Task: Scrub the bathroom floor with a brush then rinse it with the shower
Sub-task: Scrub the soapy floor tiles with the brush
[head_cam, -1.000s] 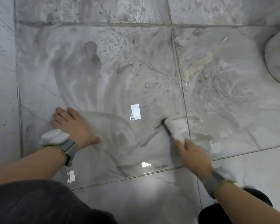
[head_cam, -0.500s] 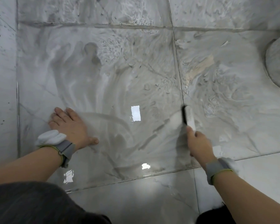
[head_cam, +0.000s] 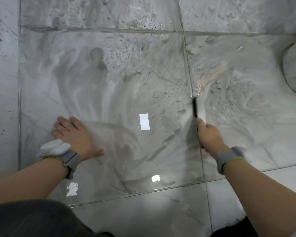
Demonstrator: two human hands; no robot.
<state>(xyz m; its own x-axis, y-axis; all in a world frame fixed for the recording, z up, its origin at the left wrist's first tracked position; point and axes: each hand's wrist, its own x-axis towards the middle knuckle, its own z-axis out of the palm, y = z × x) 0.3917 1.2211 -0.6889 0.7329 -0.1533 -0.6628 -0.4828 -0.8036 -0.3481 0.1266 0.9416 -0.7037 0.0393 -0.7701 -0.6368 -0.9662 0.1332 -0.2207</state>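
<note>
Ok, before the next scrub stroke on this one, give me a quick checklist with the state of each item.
1. Brush held firmly: ok, the right hand grips its handle.
2. Brush on the floor: cannot tell, its head is blurred.
3. Body braced: ok, the left hand lies flat on the wet tile.
4. Suds to work with: ok, grey foam swirls across the floor ahead of the brush.
5. Path clear of the left hand: ok, the hands are well apart.
6. Shower ready for rinsing: cannot tell, none is in view.
</note>
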